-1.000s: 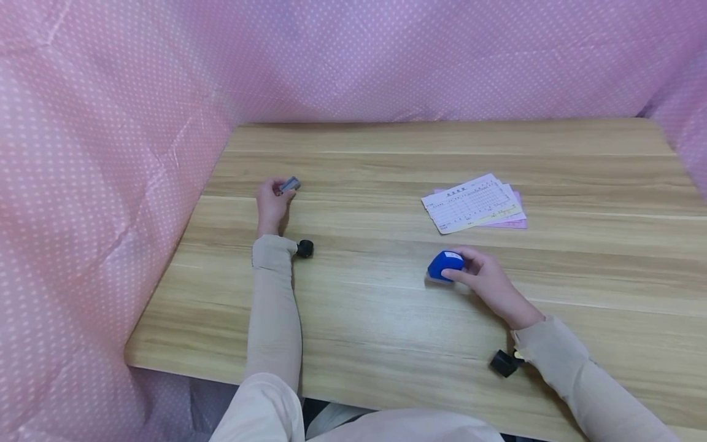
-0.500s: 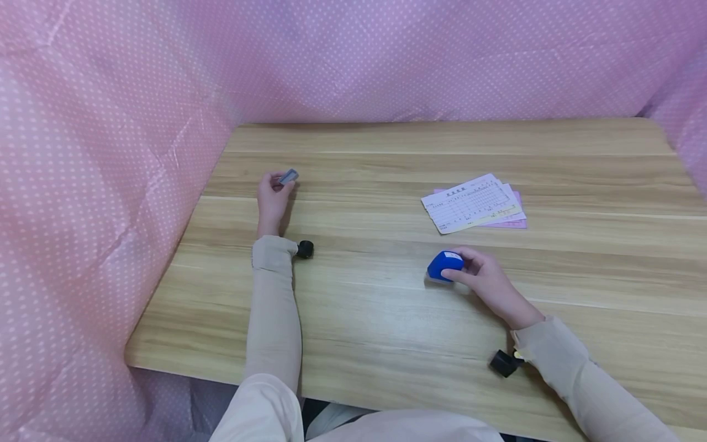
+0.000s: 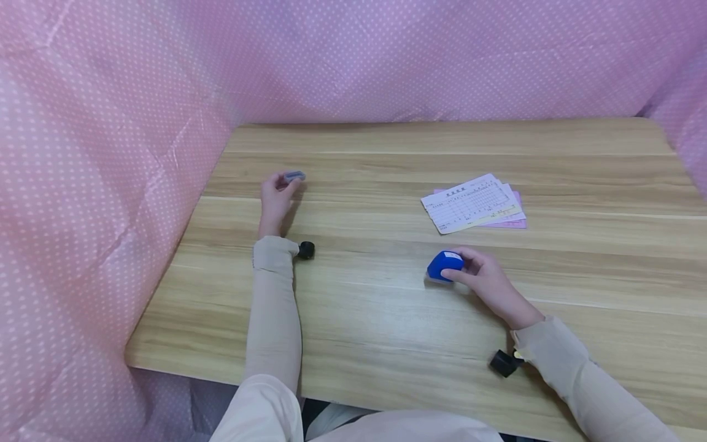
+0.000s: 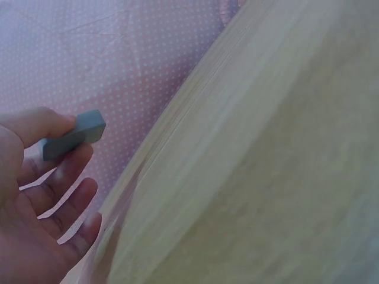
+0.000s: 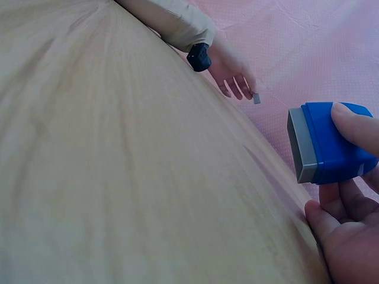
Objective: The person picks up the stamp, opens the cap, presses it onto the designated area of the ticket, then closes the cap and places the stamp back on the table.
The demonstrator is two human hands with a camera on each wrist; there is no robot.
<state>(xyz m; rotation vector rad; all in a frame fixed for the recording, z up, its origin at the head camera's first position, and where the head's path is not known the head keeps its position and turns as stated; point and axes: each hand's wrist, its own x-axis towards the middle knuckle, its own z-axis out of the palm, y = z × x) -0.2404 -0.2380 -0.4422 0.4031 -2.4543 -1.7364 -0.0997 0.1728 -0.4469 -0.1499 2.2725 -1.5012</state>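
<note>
My left hand is over the left part of the table and pinches a small grey stamp cap between thumb and fingers. In the left wrist view the grey cap is a short oblong block, with the lower fingers spread loosely beneath it. My right hand grips a blue stamp right of the table's middle. Seen from the right wrist, the blue stamp has a grey rectangular end pointing left, away from the palm. Its stamping face is hidden.
Slips of printed paper, white over pink, lie fanned beyond the right hand. The wooden table is bordered at back and left by pink dotted cloth. Small black cameras sit at both wrists.
The left hand has shifted slightly to the right, and the grey cap in it has turned from slanted to nearly level. The right hand, the stamp and the papers have not moved.
</note>
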